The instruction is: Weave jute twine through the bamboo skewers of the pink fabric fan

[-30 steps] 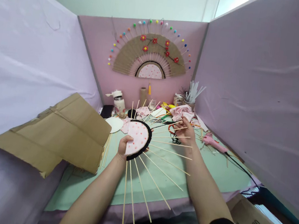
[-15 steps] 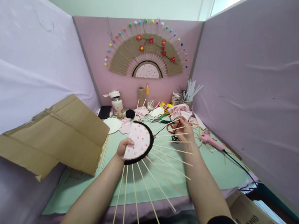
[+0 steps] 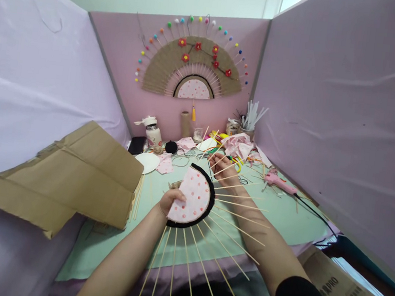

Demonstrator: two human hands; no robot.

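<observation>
Right hand [image 3: 224,168] has moved in close to fan [image 3: 196,195], just beyond its upper rim; it was farther out to the right a moment ago. Fan has turned a bit clockwise, flat edge now leaning. Cord [image 3: 210,170] span to black rim [image 3: 212,194] is shorter, so probably less slack to control. Left hand [image 3: 169,202] fingers clamped on fan's flat side, thumb on top. Right fingers look pinched on cord, among upper sticks [image 3: 241,204]. Fan is held above desk [image 3: 148,252].
</observation>
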